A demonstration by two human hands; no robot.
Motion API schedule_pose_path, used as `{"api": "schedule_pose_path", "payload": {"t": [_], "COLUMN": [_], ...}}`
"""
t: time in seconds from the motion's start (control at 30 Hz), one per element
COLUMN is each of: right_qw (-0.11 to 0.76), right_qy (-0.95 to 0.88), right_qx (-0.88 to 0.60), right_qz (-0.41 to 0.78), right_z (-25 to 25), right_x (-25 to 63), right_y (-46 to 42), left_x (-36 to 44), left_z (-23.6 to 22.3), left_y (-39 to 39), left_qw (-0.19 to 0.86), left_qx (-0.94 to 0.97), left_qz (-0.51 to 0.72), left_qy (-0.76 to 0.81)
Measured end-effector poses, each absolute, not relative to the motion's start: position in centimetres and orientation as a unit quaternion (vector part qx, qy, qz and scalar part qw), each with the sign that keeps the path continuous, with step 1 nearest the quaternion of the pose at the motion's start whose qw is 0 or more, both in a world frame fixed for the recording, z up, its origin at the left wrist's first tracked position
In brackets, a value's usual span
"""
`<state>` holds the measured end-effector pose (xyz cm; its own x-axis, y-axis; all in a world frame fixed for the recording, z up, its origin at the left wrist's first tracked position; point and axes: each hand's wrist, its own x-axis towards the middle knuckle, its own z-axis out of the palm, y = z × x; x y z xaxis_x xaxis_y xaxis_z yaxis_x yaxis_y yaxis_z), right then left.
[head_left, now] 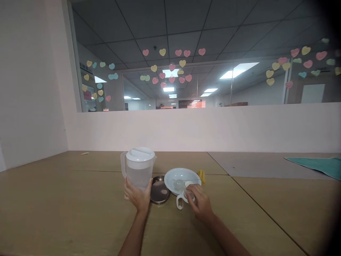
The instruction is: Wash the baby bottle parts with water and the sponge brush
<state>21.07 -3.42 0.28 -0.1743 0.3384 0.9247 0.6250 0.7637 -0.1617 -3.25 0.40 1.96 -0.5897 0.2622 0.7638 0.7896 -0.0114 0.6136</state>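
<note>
A clear plastic pitcher [138, 167] with a white lid stands on the brown table [66, 206], its handle to the left. My left hand [137, 196] is wrapped round its base. My right hand [200, 203] rests closed over a small white cup [182, 200] whose handle points left. Right behind the cup sits a white bowl [181, 176] with small pale things inside that I cannot make out. Between pitcher and cup lies a small round metal dish [159, 193].
Something yellow [201, 175] lies just behind the bowl. A teal cloth [318, 165] lies at the far right. A low white wall [202, 128] borders the table's back, with glass panes carrying heart stickers above. A white wall stands on the left.
</note>
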Motion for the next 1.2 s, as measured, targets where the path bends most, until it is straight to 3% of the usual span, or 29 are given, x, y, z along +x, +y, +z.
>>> {"api": "schedule_pose_path", "payload": {"t": [0.53,1.07,1.2], "right_qw": [0.555,0.549,0.544], "right_qy": [-0.755,-0.759,-0.764], "right_qx": [-0.321,-0.322,-0.315], "right_qz": [-0.137,-0.138,-0.145], "right_z": [0.6,1.0,1.0], "right_x": [21.0,21.0,21.4], "right_y": [-3.6,-3.9,-3.8], "left_x": [-3.7,-4.0,-4.1], "left_z": [2.4,1.4,1.3], "left_y": [0.1,0.7,0.8], "left_qw": [0.155,0.173,0.229], "left_qx": [-0.362,-0.359,-0.377], "left_qz": [-0.623,-0.616,-0.611], "left_qy": [-0.675,-0.68,-0.657]}}
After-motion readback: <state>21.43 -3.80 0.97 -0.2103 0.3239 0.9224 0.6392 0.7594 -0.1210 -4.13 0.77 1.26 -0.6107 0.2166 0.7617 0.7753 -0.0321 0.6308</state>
